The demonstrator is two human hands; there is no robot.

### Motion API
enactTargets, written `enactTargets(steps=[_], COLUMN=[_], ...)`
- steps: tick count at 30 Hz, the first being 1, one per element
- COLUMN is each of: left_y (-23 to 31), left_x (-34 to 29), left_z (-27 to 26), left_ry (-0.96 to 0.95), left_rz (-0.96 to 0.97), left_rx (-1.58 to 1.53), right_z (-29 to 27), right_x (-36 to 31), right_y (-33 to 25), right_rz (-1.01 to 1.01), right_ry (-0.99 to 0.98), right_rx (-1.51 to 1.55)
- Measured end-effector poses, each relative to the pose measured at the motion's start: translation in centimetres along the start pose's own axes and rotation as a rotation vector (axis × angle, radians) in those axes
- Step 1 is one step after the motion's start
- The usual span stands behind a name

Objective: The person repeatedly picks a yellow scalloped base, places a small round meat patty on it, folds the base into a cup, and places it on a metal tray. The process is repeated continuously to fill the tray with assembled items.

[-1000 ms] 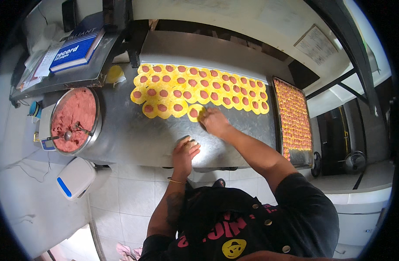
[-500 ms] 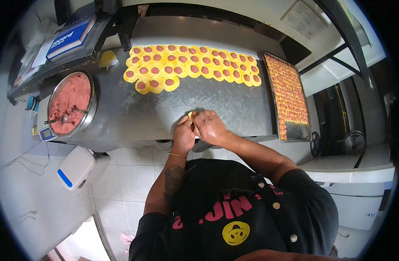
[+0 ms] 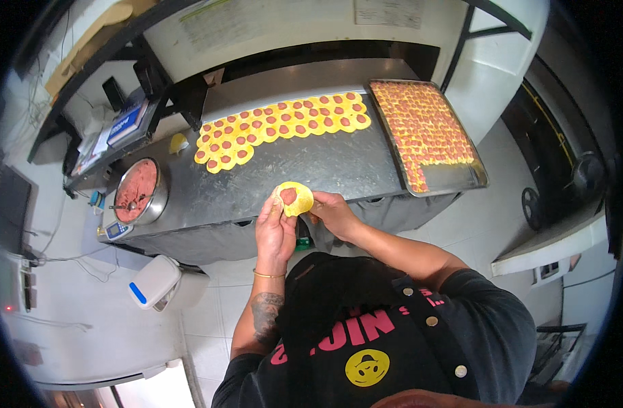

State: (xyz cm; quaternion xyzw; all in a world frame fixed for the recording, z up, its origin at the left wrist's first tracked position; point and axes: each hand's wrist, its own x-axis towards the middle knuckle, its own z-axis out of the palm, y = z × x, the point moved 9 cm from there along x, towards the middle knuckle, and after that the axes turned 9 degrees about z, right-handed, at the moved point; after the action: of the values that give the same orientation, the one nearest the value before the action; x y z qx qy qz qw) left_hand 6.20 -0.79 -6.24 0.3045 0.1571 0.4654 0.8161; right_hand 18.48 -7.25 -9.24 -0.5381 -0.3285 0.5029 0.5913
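My left hand (image 3: 274, 230) is raised in front of the table's near edge, holding a round yellow wrapper (image 3: 300, 203) by its left side. A lump of pinkish meat filling (image 3: 288, 195) sits on the wrapper, left of its middle. At the wrapper's right edge are the closed fingertips of my right hand (image 3: 336, 217). The wrapper is spread out between both hands, facing up. Beyond them, several rows of similar yellow wrappers (image 3: 262, 129), each with a dab of meat, lie edge to edge on the dark metal table (image 3: 311, 162).
A metal bowl (image 3: 163, 197) of pink minced meat with utensils stands at the table's left, beside a small scale (image 3: 116, 230). At the right, a large tray (image 3: 455, 179) holds many small filled pieces. A lidded bin (image 3: 163, 282) is on the floor, lower left.
My hands were close together around a folded wrapper. Now they have drawn apart, and a wrapper with meat shows spread between them. The whole view has shifted and turned.
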Motion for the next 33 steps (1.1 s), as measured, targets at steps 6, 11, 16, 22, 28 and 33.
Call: enactTargets(steps=[6,11,16,22,28,33], left_y=[-2.8,-5.2,-6.2,-4.5,0.6,4.8], left_x=[-7.6,-11.4,-13.2,-15.1,-16.9,-18.3], left_z=[4.1,6.5,8.0,7.8,6.0,2.6], left_ry=[0.064,0.014,0.008,0.11,0.139,0.108], left_rz=[-0.019,-0.01,0.094,0.179,0.194,0.168], left_rx=[0.233,0.353,0.362,0.447,0.237,0.168], right_z=[-2.8,-5.1,-6.7,-5.5,0.6,6.6], right_x=[-8.6,-13.1,-15.7,-15.4,-17.0,-18.2], right_y=[-3.3,-2.5,-2.0,-0.8,-3.9,-8.1], right_rz=[-0.249,-0.25,-0.174,-0.193,-0.28,-0.551], right_ry=[0.077,0.138,0.154,0.105,-0.016,0.054], right_rx=[-0.08,0.053,0.12,0.319,0.047,-0.359])
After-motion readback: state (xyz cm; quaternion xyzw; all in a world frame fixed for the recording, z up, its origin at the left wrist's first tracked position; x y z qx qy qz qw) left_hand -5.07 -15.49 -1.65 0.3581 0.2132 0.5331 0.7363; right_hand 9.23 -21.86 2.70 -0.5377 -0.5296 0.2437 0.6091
